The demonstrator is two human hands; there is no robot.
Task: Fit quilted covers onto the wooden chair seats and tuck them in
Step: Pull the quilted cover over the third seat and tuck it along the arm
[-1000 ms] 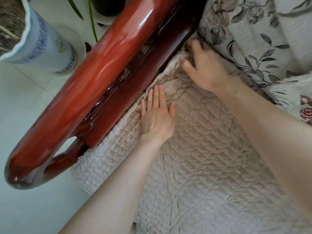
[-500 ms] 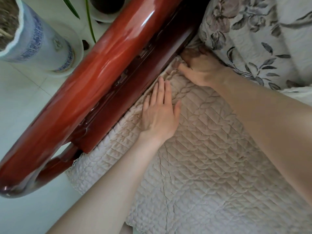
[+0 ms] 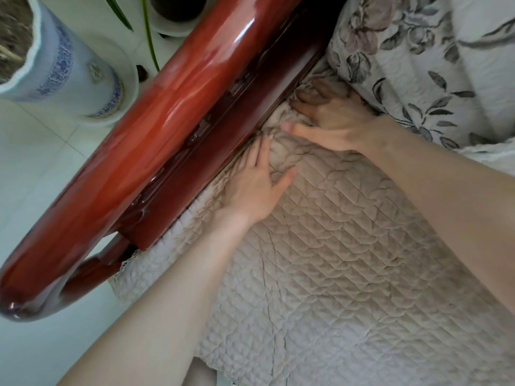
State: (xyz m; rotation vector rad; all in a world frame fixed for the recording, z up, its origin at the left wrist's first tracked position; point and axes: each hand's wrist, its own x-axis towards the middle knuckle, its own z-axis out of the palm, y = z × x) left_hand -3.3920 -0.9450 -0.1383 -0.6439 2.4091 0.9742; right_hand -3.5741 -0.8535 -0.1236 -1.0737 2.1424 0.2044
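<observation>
A beige quilted cover (image 3: 348, 260) lies over the chair seat, bunched where it meets the glossy red wooden armrest (image 3: 145, 140). My left hand (image 3: 253, 188) lies flat on the cover, its fingertips pushing the fabric edge into the gap along the armrest's inner rail. My right hand (image 3: 331, 118) presses down on the bunched corner at the back, fingers straight and reaching into the shaded gap under the floral cushion; its fingertips are partly hidden there.
A floral quilted cushion (image 3: 423, 59) leans at the back right. A blue-and-white ceramic planter (image 3: 64, 68) stands on the pale tiled floor (image 3: 33, 168) left of the armrest, with a dark pot (image 3: 178, 9) and green leaves behind it.
Both hands have slid further towards the back corner along the armrest. The cover has bunched up more between them, and my right fingers have gone deeper under the floral cushion.
</observation>
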